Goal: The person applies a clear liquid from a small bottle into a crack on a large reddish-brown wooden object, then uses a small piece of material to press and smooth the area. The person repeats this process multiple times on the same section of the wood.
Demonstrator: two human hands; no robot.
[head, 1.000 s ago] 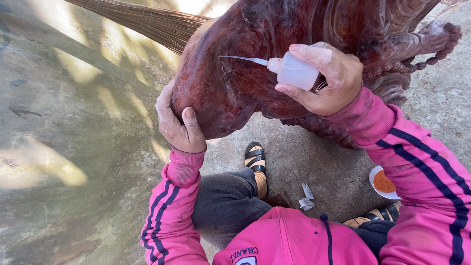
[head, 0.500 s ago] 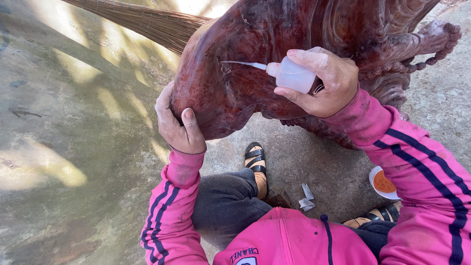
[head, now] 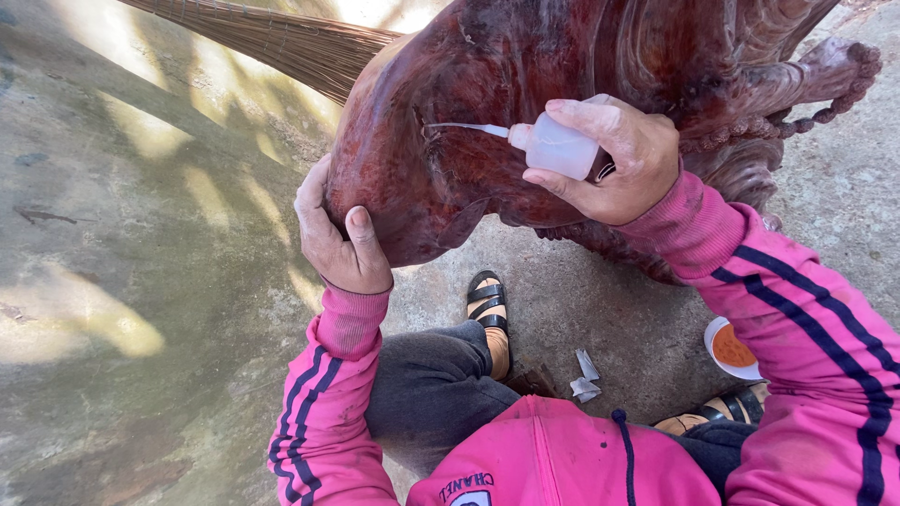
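A large dark red carved wooden sculpture (head: 525, 84) fills the top middle of the head view. My right hand (head: 619, 164) grips a small white squeeze bottle (head: 558, 145); its long thin nozzle points left and touches a crack in the wood. My left hand (head: 336, 239) clasps the sculpture's rounded lower left edge, thumb on the front. Both arms wear pink sleeves with dark stripes.
A straw broom (head: 281, 42) lies behind the sculpture at the top left. A small white bowl of orange paste (head: 731, 349) stands on the concrete floor (head: 141, 281) at the right. Scraps of paper (head: 583, 377) lie near my sandalled foot (head: 487, 305).
My right hand has shifted the bottle slightly, keeping the nozzle tip on the wood. My left hand has stayed on the sculpture's edge.
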